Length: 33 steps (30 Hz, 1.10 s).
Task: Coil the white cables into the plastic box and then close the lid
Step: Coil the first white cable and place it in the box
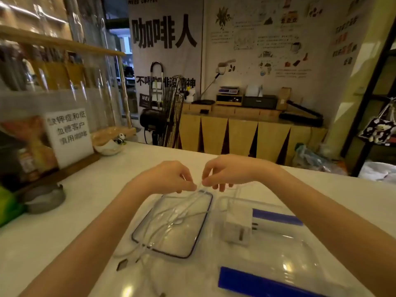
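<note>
- Pinching a strand of the white cables (182, 213) between them, both hands (200, 179) meet just above the centre of the frame, over the far edge of the dark-rimmed lid (194, 252).
- Left hand (171, 177): fingertips closed together on the strand, knuckles up, wrist bent down, forearm running in from the lower left.
- Right hand (225, 172): thumb and forefinger pinched on the same strand right beside the left, the other fingers hanging loosely curled; forearm comes in from the lower right.
- The cables lie mostly loose across the lid, sprawling towards the lower centre of the frame, where small plug ends rest on the tabletop (64, 243); they are not yet coiled in the box.
- The clear plastic box (300, 249), with blue clips, sits at the lower right, holding a white charger block (236, 229).
- Handling, as a judgement: the cable looks thin, light and limp, so it will sag and tangle rather than hold a shape; its smooth jacket may slip through a weak pinch.
- Best hold is probably on the cord itself, one hand anchoring the loop while the other feeds slack, not pulling at the plug ends, where strain could harm the joints.
- The box looks light and may slide when the coil is pressed in.
</note>
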Tool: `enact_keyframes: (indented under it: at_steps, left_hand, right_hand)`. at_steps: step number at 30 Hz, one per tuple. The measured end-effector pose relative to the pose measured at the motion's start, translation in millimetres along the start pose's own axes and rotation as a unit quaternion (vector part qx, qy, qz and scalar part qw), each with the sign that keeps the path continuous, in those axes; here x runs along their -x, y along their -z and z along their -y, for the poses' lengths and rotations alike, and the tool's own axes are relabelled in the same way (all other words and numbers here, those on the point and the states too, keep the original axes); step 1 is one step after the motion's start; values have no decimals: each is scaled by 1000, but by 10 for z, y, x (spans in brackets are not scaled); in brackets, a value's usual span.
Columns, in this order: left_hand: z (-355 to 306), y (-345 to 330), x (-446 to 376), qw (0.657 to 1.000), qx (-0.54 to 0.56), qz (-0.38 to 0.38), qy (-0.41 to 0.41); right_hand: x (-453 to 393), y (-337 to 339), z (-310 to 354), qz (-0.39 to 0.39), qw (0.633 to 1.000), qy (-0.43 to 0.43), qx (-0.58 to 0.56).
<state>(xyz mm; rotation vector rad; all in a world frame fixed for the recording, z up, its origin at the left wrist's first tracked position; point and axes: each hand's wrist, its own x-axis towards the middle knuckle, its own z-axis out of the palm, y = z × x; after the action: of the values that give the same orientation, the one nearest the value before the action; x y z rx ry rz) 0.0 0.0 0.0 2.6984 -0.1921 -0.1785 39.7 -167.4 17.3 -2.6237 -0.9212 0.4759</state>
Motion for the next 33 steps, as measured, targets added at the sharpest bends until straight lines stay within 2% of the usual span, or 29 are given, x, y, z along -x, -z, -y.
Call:
enact_keyframes:
  at_steps: [3, 10, 16, 20, 24, 29, 33]
  left_hand:
    - [99, -178, 36, 1000, -26, -6, 9]
    - [285, -581, 180, 999, -14, -38, -9]
    - [383, -653, 192, 998, 35, -47, -5]
    - [394, -626, 156, 996, 59, -57, 14]
    - [404, -590, 152, 990, 112, -80, 5]
    - [392, -595, 169, 971, 222, -92, -9]
    - [343, -515, 199, 957, 277, -72, -48]
  right_hand:
    - [-119, -157, 13, 8, 1000, 6, 26]
    - [-350, -404, 46, 39, 998, -13, 51]
    - [-465, -585, 93, 51, 988, -40, 143]
    - [-468, -573, 102, -39, 982, -18, 186]
    - [-381, -372, 73, -143, 978, 16, 148]
    - [-216, -123, 28, -220, 968, 30, 116]
    - [-101, 20, -42, -299, 948, 38, 107]
